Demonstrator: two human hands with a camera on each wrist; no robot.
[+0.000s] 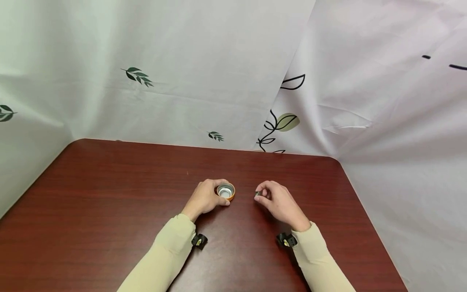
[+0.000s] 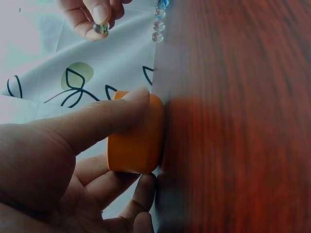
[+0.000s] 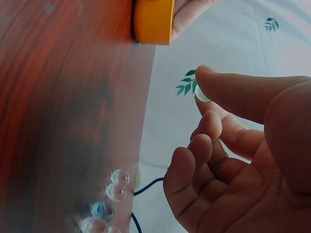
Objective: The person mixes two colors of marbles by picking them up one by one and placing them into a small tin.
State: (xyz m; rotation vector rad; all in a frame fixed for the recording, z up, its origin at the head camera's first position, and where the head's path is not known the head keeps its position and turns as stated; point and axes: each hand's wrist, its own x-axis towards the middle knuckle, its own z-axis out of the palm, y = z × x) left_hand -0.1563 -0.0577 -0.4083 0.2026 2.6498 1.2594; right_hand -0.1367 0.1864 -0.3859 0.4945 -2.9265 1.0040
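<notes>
My left hand (image 1: pixel 206 197) grips a small round orange tin (image 1: pixel 226 191) around its side, thumb at the near side. The tin stands upright on the table, and its silvery inside faces up with nothing seen in it. To its right, my right hand (image 1: pixel 280 203) pinches a clear glass marble (image 3: pixel 202 94) between thumb and index finger, raised above the table. In the left wrist view that marble (image 2: pixel 101 28) shows a bit of green. Several more glass marbles (image 3: pixel 115 191) lie on the table near the right hand; one is tinted blue. The head view does not show them.
The dark red wooden table (image 1: pixel 120 202) has rounded far corners. White cloth (image 1: pixel 189 73) with leaf prints hangs behind it and at both sides. A small black camera (image 1: pixel 199 241) is worn on the left wrist and another black camera (image 1: pixel 286 240) on the right.
</notes>
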